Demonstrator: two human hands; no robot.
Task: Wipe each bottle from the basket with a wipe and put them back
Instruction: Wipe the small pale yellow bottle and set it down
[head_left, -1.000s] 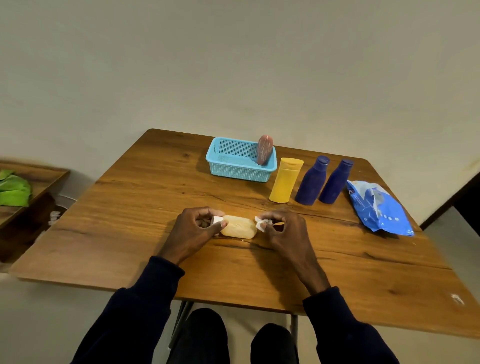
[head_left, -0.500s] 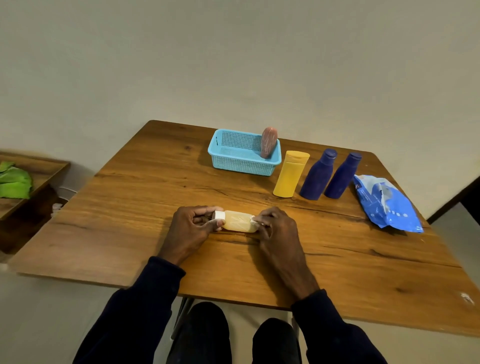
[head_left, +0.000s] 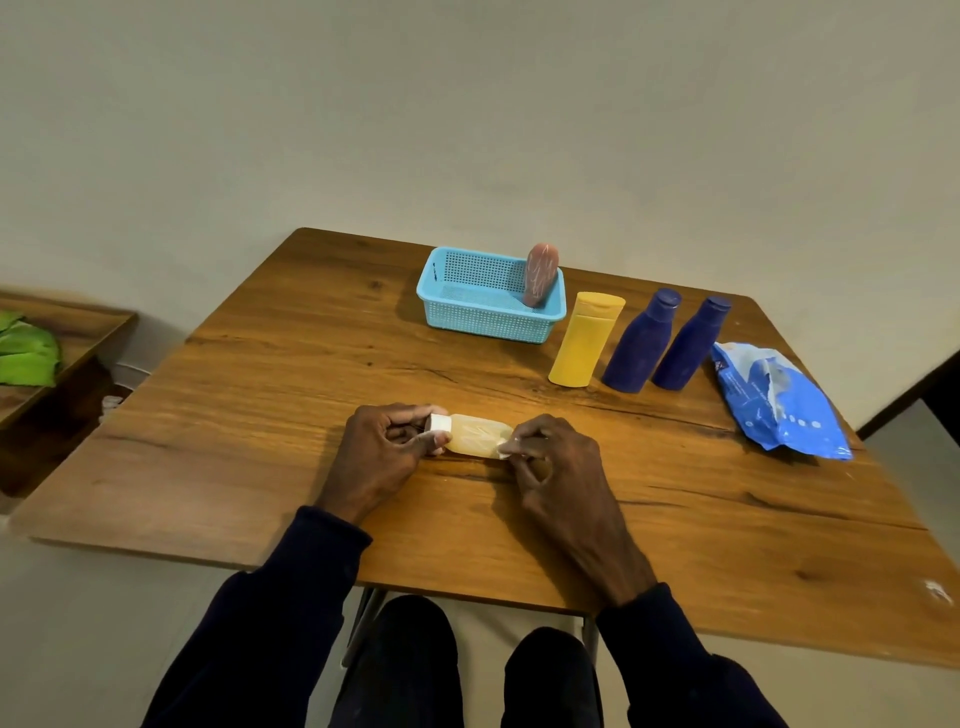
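Grip of left hand (head_left: 379, 457) curled round bottle (head_left: 475, 435) cap, right hand's (head_left: 556, 467) grip pinched on wipe (head_left: 505, 450) at its base

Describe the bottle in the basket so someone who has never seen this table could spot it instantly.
On the far side of the wooden table sits a light blue mesh basket. A pinkish bottle pokes above its rim at the right end. It alone is inside the basket; the yellow bottle beside it stands on the table.

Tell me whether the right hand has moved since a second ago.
Yes. Judged against the standing yellow bottle, the right hand has slid slightly left, closing onto the end of the pale bottle with the wipe.
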